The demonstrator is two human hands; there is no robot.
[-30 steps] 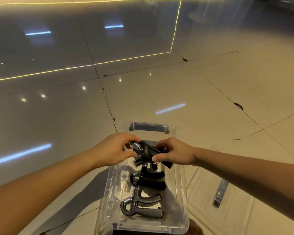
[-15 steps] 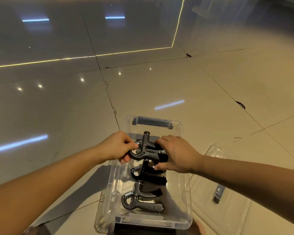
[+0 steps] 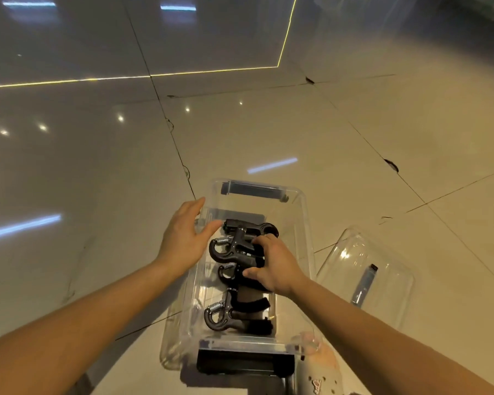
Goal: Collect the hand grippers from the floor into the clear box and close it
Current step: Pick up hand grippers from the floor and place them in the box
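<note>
The clear box stands open on the tiled floor, with several black hand grippers with steel springs lying in a row inside. The nearest hand gripper lies apart from my hands. My right hand reaches into the box, its fingers curled over the handles of a hand gripper near the far end. My left hand hovers over the box's left rim with fingers straight, holding nothing. The farthest hand gripper lies just beyond my fingers.
The clear lid with a blue-grey handle lies flat on the floor to the right of the box. A black latch sits at the box's near end, beside a light shoe. Glossy tiles surround the box.
The hand gripper held in both hands has come down into the box. My left hand has let go of it and opened, moving left to the rim. My right hand stays on it.
</note>
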